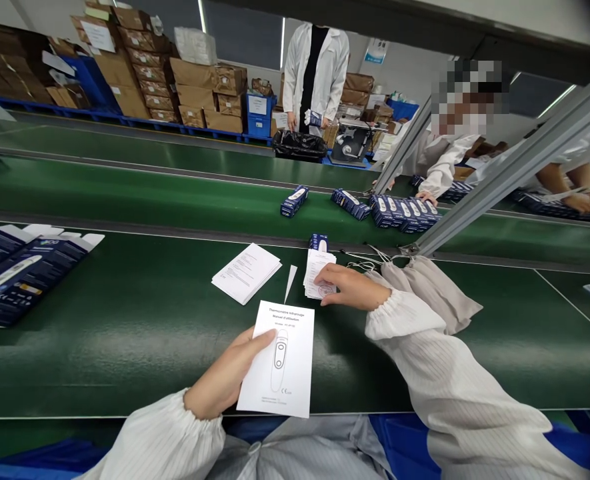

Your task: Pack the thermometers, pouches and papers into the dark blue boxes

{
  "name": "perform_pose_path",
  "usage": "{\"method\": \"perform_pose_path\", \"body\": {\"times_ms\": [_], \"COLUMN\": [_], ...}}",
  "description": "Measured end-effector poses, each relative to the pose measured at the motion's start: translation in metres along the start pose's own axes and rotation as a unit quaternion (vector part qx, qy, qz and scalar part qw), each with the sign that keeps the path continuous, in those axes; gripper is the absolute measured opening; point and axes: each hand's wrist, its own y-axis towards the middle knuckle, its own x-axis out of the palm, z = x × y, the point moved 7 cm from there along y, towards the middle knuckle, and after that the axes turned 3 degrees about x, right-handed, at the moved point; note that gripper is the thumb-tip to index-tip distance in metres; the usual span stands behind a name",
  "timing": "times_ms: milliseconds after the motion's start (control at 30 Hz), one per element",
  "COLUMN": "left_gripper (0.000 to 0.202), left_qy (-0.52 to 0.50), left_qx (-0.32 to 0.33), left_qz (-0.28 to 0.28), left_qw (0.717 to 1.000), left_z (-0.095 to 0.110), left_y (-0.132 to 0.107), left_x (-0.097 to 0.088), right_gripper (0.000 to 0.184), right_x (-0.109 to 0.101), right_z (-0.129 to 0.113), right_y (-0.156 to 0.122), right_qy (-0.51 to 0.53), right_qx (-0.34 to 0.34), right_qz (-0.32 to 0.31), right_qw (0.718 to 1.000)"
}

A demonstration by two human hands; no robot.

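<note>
My left hand (pixel 235 367) grips a white instruction manual (pixel 289 373), thumb on its cover, which shows a drawn infrared thermometer under French print. My right hand (pixel 355 287) reaches over a stack of small printed cards (pixel 315 267) with a red stamp. Its fingertips rest on the cards, thumb and forefinger apart. A blue thermometer box (pixel 319 241) stands just behind that stack. To the left of the cards lies a pile of folded leaflets (pixel 247 273), and a narrow white paper strip (pixel 290 283) lies between them. Grey drawstring pouches (pixel 439 293) are beside my right wrist.
Flattened blue cartons (pixel 25 280) lie at the left. On the green conveyor (pixel 175 193) beyond are packed boxes (pixel 405 212), touched by a co-worker's hand (pixel 427 197). A metal post (pixel 465 193) slants up at the right. Another person (pixel 315 73) stands behind a black-lined bin (pixel 299 147).
</note>
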Motion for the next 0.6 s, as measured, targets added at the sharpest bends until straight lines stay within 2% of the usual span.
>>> {"method": "perform_pose_path", "body": {"times_ms": [100,233,333,467,533,600], "left_gripper": [0.049,0.05,0.05,0.049,0.048,0.047], "left_qy": [0.001,-0.002,-0.006,0.001,0.003,0.004], "left_qx": [-0.003,-0.002,0.002,0.0,-0.003,-0.007], "left_qz": [0.007,0.011,-0.001,-0.003,-0.006,-0.008], "left_qw": [1.0,1.0,1.0,1.0,1.0,1.0], "left_z": [-0.004,-0.006,-0.007,-0.01,-0.013,-0.017], "left_y": [-0.001,-0.004,-0.004,-0.002,-0.002,-0.002], "left_x": [-0.004,-0.008,-0.008,-0.01,-0.01,-0.011], "right_gripper": [0.036,0.008,0.018,0.019,0.018,0.013], "right_x": [-0.004,-0.007,-0.01,-0.007,0.002,0.012], "right_z": [-0.002,-0.007,-0.009,-0.022,-0.03,-0.034], "right_y": [0.0,0.0,-0.002,-0.015,-0.022,-0.027], "right_qy": [-0.007,-0.036,-0.094,-0.195,-0.217,-0.196], "right_qx": [-0.005,-0.022,-0.002,0.006,-0.018,-0.043], "right_qz": [-0.009,-0.009,0.058,0.191,0.213,0.2], "right_qw": [1.0,0.999,0.994,0.962,0.952,0.959]}}
